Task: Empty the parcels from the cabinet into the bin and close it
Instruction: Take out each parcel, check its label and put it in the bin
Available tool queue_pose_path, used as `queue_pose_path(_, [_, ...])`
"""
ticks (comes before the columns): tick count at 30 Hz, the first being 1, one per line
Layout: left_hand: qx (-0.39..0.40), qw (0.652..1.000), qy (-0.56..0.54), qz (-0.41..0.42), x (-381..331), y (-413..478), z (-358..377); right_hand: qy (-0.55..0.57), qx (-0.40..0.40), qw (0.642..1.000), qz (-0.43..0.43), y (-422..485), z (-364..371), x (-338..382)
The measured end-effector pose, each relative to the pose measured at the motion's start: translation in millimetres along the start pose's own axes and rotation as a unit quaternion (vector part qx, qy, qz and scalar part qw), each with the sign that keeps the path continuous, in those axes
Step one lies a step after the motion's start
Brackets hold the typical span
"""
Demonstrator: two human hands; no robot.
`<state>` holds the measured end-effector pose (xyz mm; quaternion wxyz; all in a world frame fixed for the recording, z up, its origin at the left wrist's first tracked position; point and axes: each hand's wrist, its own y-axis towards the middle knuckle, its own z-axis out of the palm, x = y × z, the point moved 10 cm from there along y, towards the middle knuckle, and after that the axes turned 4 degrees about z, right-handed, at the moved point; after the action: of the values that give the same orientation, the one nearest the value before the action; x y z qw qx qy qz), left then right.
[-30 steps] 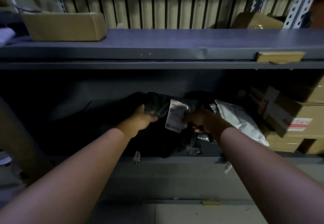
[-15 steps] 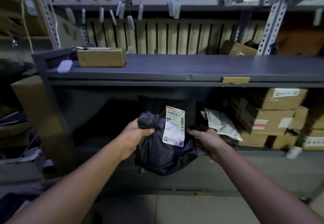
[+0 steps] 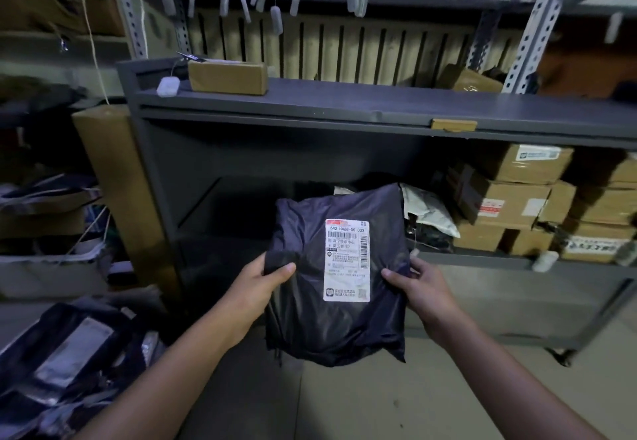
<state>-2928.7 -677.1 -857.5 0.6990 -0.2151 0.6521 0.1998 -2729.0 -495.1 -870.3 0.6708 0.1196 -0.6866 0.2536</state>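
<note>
Black poly mailer (image 3: 310,329): left hand (image 3: 255,296) grasps 9 o'clock edge, right hand (image 3: 425,296) grasps 3 o'clock edge, likely steadying the limp bag.

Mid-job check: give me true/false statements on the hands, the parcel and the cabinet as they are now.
The left hand and right hand both grip the black parcel. True.
Its white label faces away from the camera. False: it faces the camera.
The cabinet holds nothing. False: a white parcel and cardboard boxes lie inside.
A brown box sits on the cabinet's top. True.
</note>
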Motion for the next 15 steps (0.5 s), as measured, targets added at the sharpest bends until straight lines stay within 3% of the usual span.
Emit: queue_pose_path(15, [-0.016,0.999,0.04,0.007,-14.3,-10.5,-9.0,-0.004,0.001,0.998,-0.07,-32.9,-1.1,33.3])
